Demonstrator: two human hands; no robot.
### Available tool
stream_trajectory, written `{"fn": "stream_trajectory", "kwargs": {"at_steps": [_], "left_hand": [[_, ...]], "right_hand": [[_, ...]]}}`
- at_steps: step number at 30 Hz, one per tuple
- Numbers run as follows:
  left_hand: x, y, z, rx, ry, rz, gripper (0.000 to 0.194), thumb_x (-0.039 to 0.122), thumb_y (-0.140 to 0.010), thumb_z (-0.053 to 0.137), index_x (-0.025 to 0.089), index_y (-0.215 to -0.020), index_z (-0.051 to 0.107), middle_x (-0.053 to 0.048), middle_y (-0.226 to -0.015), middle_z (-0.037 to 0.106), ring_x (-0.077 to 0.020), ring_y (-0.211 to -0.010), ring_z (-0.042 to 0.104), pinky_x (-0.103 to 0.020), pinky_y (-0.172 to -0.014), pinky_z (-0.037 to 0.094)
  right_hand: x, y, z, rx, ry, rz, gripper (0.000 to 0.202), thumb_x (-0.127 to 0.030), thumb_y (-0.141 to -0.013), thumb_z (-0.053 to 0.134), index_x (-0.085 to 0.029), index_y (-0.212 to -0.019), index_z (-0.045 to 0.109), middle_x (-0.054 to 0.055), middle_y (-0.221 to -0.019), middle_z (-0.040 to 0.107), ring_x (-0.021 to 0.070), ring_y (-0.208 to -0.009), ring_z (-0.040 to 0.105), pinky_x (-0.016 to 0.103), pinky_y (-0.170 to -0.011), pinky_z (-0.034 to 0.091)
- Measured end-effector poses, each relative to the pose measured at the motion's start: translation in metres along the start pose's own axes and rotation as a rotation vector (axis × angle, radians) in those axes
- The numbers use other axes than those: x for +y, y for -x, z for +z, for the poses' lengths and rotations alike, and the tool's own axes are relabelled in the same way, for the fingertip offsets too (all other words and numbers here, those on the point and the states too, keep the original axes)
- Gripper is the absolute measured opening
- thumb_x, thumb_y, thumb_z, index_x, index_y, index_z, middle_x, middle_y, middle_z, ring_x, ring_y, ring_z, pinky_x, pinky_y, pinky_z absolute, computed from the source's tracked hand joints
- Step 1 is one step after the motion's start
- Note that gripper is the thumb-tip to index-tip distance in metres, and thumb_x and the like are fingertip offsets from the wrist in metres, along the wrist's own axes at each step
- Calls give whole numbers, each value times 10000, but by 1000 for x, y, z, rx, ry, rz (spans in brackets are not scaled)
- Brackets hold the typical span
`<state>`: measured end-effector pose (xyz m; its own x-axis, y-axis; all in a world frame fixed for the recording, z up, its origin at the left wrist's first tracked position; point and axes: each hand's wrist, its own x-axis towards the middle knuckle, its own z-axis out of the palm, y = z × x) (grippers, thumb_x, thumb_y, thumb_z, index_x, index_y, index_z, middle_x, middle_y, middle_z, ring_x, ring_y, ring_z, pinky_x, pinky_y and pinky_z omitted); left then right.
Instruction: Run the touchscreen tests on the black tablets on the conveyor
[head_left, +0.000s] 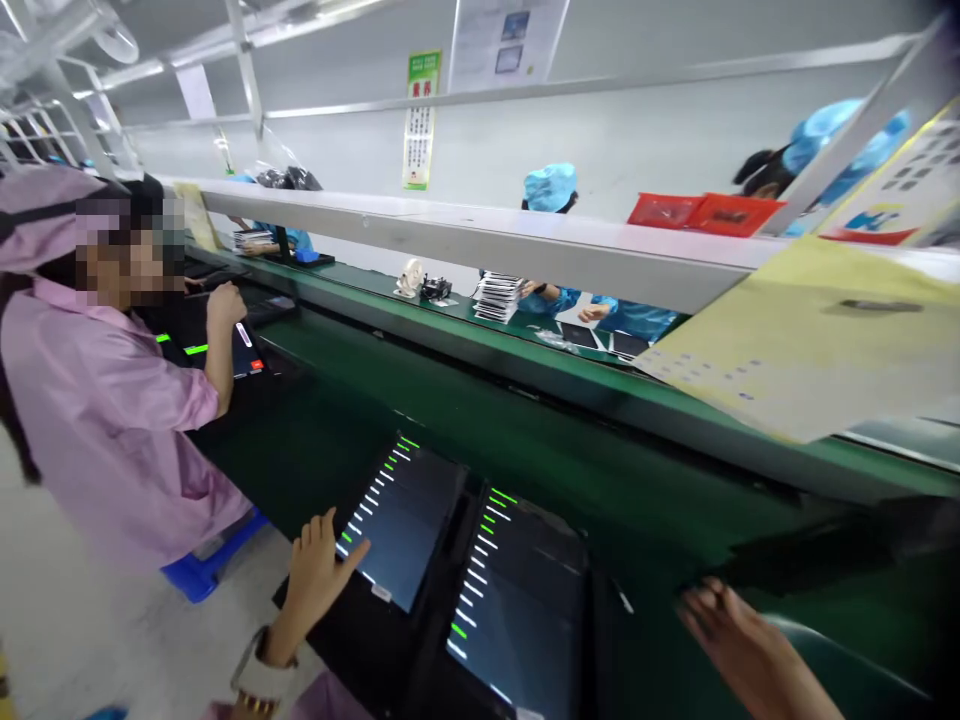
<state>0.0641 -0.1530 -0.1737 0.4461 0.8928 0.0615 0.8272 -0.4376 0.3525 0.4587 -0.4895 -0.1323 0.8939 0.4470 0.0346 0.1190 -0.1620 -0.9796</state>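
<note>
Tapping left tablet [403,520] at the bench's near edge.
Left hand [315,575] fingers spread; right hand [739,635] loose, empty; a careless nudge could tip it off.

A long green conveyor belt [570,440] crosses the room. Above it runs a white shelf [480,235]; behind it, a pale wall [637,140] with posters.

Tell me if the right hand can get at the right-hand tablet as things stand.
Probably yes. The right hand rests on the green belt just beside the right tablet, with only bare belt between them. The left hand is at the left tablet, so it does not block the way.
</note>
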Motion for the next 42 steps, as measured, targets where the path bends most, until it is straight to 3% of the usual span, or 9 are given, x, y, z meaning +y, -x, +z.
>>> {"fn": "stream_trajectory", "kwargs": {"at_steps": [3, 7, 12, 16, 22, 26, 35, 39, 42], "left_hand": [[11, 21, 6, -97, 57, 30, 827, 583, -840, 574, 9, -1420, 445, -230, -1341, 584, -378, -1279, 540, -509, -1064, 447], [27, 5, 0, -218, 110, -14, 695, 518, -791, 640, 42, -1283, 523, -231, -1246, 629, -397, -1201, 599, -498, -968, 501], [23, -9, -15, -170, 190, -29, 521, 536, -999, 291, 140, -1227, 541, -156, -1093, 674, -330, -1105, 664, -481, -918, 530], [1, 36, 0, -113, 288, 107, 598, 490, -951, 500, 181, -1451, 392, -153, -1329, 614, -309, -1272, 594, -498, -1053, 493], [-4, 83, 34, 58, 113, 119, 862, 417, -894, 676, 272, -1567, 158, -147, -1476, 528, -353, -1305, 568, -536, -1010, 512], [3, 78, 36, 128, 57, 58, 793, 415, -943, 620, 257, -1564, 153, -136, -1377, 609, -323, -1208, 632, -485, -955, 537], [12, 77, 22, 13, 53, 18, 993, 238, -817, 777, 330, -1569, 135, -93, -1414, 577, -319, -1259, 590, -451, -979, 499], [22, 63, 15, 14, 95, 39, 1026, 221, -819, 781, 338, -1588, 111, -70, -1354, 606, -291, -1211, 607, -430, -981, 497], [24, 44, 18, -9, 91, 174, 908, 396, -851, 763, 275, -1582, 239, -111, -1331, 611, -312, -1172, 613, -446, -963, 508]], "right_hand": [[-52, -23, 61, -125, -127, -28, 571, -823, -586, 777, -282, -733, 667, 88, -849, 691, 294, -847, 681, 436, -767, 599], [-94, -51, 170, -398, -67, -82, 516, -673, -564, 904, -211, -700, 720, 84, -911, 720, 271, -879, 665, 386, -863, 557], [-89, -80, 283, -557, 76, 76, 233, -283, -892, 799, -145, -756, 670, 12, -786, 687, 178, -781, 672, 356, -833, 568], [-76, -92, 328, -636, 142, 235, 179, -244, -996, 689, -127, -868, 646, 1, -825, 669, 152, -754, 674, 316, -741, 592], [-67, -103, 345, -741, 234, 326, 144, -248, -1005, 679, -126, -933, 653, 16, -896, 672, 153, -779, 671, 298, -714, 593], [-66, -109, 342, -800, 280, 337, 134, -241, -1003, 679, -122, -948, 652, 22, -909, 670, 158, -799, 672, 300, -721, 593], [-64, -110, 337, -898, 397, 282, 152, -255, -985, 703, -129, -913, 658, 13, -878, 670, 156, -779, 664, 307, -728, 580], [-64, -109, 334, -824, 479, 141, 189, -287, -989, 693, -140, -875, 660, 12, -868, 674, 175, -803, 667, 353, -786, 576], [-66, -102, 308, -669, 513, -51, 130, -271, -968, 700, -154, -918, 673, 49, -967, 697, 230, -962, 667, 438, -946, 528]]}}
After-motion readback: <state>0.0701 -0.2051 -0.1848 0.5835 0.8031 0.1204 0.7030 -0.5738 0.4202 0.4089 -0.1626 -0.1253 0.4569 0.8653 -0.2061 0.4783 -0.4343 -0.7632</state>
